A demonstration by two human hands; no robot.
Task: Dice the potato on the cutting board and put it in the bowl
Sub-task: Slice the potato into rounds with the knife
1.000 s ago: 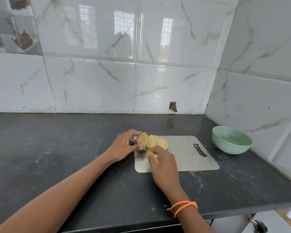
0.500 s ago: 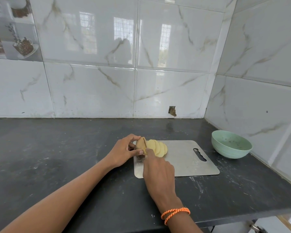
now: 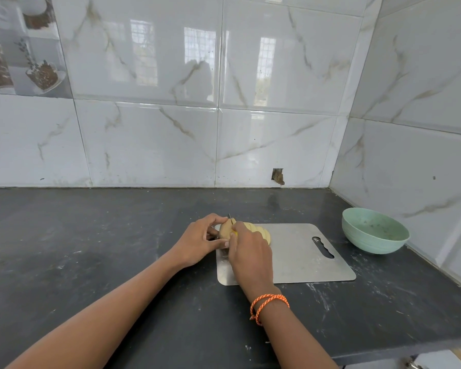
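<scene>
Potato (image 3: 225,230), partly sliced, sits at the cutting board's (image 3: 298,259) left end, pinched by the left hand (image 3: 197,242). Right hand (image 3: 250,251) grips a knife (image 3: 231,219), hiding most slices. Green bowl (image 3: 374,231) stands right, on the dark desk (image 3: 91,249).

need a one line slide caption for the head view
Left hand steadies a potato on the cutting board while the right hand slices it with a knife.

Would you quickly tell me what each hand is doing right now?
Left hand: fingers curled round the uncut end of the potato, steadying it.
Right hand: gripping the knife, blade at the potato.
</scene>
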